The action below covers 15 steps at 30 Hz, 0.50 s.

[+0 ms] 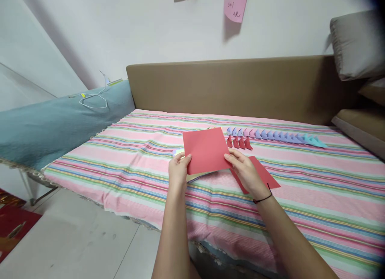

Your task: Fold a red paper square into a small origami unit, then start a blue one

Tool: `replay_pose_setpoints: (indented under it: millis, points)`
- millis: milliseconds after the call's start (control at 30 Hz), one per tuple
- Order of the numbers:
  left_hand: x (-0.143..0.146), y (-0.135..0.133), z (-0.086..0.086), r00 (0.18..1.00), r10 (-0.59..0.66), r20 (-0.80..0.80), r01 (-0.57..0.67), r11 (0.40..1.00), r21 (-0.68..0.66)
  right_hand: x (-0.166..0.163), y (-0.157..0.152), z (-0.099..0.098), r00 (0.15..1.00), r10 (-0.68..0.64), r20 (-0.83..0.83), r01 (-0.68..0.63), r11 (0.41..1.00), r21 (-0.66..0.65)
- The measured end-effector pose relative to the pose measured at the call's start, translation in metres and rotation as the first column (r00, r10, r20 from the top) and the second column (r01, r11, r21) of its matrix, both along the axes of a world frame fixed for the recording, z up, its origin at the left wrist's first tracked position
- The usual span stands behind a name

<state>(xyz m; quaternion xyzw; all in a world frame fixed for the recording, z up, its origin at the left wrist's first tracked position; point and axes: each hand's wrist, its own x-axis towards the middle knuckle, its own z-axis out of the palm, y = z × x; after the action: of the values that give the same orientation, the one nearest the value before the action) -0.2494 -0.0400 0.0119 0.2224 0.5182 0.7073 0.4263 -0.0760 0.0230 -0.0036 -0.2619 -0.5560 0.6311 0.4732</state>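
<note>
A square sheet of red paper (206, 150) is held up between my two hands, tilted toward me. My left hand (178, 168) pinches its left edge, thumb on the front. At the lower right edge, my right hand (244, 168) grips the same sheet. Another red sheet (264, 174) lies on the striped cloth, partly under my right hand. Behind the held sheet, a stack of pale papers (200, 176) shows only at its edges. Several folded red paper pieces (240, 142) stand in a short row just beyond my right hand.
Behind the red row runs a longer row of folded purple, pink and turquoise pieces (276, 136). The striped cloth (135, 158) covers the seat up to a brown backrest (228, 86). A white cable (93, 101) rests on the blue armrest (60, 122). Cushions (357, 46) are piled at right.
</note>
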Motion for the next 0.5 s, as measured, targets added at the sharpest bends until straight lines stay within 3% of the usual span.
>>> replay_pose_setpoints:
  millis: [200, 333, 500]
  points:
    - [0.005, -0.005, 0.006, 0.989, -0.124, -0.085, 0.124, 0.992, -0.003, -0.007, 0.015, -0.009, 0.994, -0.109, -0.020, 0.107, 0.990, -0.092]
    - [0.008, -0.009, 0.012, 0.978, -0.202, -0.055, 0.203, 0.979, 0.006, -0.011, 0.022, -0.021, 0.988, -0.077, -0.131, 0.065, 0.993, -0.095]
    - [0.011, -0.009, 0.014, 0.986, -0.095, -0.140, 0.098, 0.995, 0.016, -0.012, 0.021, -0.028, 0.979, -0.042, -0.199, 0.018, 0.992, -0.123]
